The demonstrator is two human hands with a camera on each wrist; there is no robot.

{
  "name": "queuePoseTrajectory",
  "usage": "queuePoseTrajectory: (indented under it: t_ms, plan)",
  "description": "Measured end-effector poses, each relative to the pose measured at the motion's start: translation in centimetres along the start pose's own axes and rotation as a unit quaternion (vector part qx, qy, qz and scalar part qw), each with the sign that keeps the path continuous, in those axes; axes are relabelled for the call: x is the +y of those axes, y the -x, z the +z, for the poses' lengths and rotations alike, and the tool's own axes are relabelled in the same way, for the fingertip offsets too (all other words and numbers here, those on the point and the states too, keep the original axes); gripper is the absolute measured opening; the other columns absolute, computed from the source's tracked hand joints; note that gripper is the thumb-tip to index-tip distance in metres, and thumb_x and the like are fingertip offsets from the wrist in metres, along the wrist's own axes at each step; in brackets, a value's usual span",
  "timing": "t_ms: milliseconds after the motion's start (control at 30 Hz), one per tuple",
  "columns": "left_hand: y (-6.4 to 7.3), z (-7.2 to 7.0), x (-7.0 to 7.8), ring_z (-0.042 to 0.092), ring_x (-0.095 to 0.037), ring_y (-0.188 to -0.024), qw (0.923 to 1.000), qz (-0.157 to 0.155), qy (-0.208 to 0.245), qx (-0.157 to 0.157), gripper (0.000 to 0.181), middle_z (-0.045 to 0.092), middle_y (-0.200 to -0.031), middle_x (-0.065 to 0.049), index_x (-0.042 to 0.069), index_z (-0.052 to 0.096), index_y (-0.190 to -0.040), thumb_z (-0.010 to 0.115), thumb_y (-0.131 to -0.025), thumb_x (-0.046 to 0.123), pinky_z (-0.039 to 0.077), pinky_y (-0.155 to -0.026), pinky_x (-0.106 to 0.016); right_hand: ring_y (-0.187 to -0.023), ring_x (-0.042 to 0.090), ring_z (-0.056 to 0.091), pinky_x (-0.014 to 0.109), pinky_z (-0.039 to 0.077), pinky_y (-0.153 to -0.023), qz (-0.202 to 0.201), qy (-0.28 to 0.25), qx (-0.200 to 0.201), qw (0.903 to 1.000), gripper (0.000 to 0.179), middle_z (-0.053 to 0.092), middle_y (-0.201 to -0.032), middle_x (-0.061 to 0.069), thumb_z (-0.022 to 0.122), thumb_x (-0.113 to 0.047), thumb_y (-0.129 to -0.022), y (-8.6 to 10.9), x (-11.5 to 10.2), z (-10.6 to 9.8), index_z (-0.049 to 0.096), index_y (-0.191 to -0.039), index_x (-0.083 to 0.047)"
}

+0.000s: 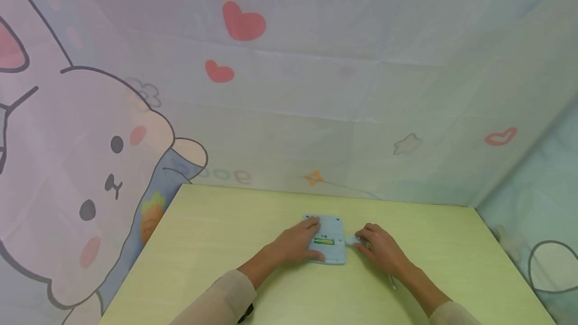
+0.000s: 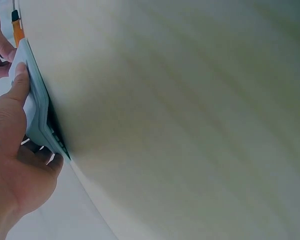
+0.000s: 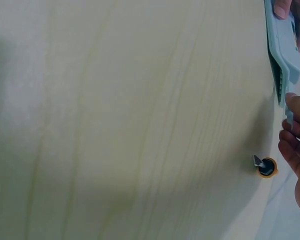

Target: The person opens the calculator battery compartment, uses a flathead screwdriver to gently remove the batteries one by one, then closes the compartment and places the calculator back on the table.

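Note:
A light blue calculator (image 1: 333, 253) lies face down on the table, its battery slot uncovered and a green battery (image 1: 324, 241) inside. My left hand (image 1: 295, 242) grips the calculator's left side; in the left wrist view the thumb lies on its back and fingers curl at its edge, and part of its keys shows underneath. To the right, my right hand (image 1: 381, 249) pinches a small light blue battery cover (image 1: 350, 240) close to the calculator's right edge. The right wrist view shows this cover (image 3: 290, 118) between thumb and fingers. Whether it touches the calculator I cannot tell.
A screwdriver (image 3: 266, 167) with an orange and black handle lies on the table near my right hand; the head view shows only its metal shaft (image 1: 393, 282). Behind the pale yellow table (image 1: 217, 234) hangs a printed cloth (image 1: 316, 89) with a cartoon rabbit.

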State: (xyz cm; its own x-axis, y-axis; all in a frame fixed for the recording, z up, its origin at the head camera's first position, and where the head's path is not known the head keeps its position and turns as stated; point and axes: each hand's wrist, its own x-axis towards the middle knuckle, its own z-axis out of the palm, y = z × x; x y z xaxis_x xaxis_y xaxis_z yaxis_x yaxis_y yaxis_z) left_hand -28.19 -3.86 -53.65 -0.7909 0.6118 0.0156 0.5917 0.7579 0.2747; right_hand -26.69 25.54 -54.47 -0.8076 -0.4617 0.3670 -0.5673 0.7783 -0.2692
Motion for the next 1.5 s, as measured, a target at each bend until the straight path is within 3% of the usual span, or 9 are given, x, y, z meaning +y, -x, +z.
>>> queuePoseTrajectory:
  t_ms: [1200, 1500]
  plan:
    - [0.0, 0.1, 0.1, 0.029, -0.021, -0.159, 1.0, -0.005, -0.003, -0.001, 0.096, 0.031, -0.172, -0.007, 0.004, 0.039, -0.163, 0.07, -0.095, 0.064, 0.031, -0.125, -0.034, -0.084, 0.008, 0.052, 0.033, 0.052, -0.076, 0.006, -0.006, -0.015, 0.9998, 0.02, 0.06, -0.093, -0.005, 0.084, -0.018, -0.093, 0.4, 0.6, 1.0, 0.078, -0.107, -0.005]
    - [0.0, 0.1, 0.0, 0.029, -0.02, -0.158, 1.0, -0.008, -0.004, 0.001, 0.096, 0.031, -0.173, -0.007, 0.004, 0.039, -0.163, 0.07, -0.095, 0.063, 0.032, -0.124, -0.034, -0.083, 0.006, 0.051, 0.032, 0.052, -0.074, -0.016, -0.003, 0.01, 0.9998, 0.02, 0.061, -0.092, -0.005, 0.087, -0.015, -0.09, 0.4, 0.8, 1.2, 0.078, -0.105, -0.006]
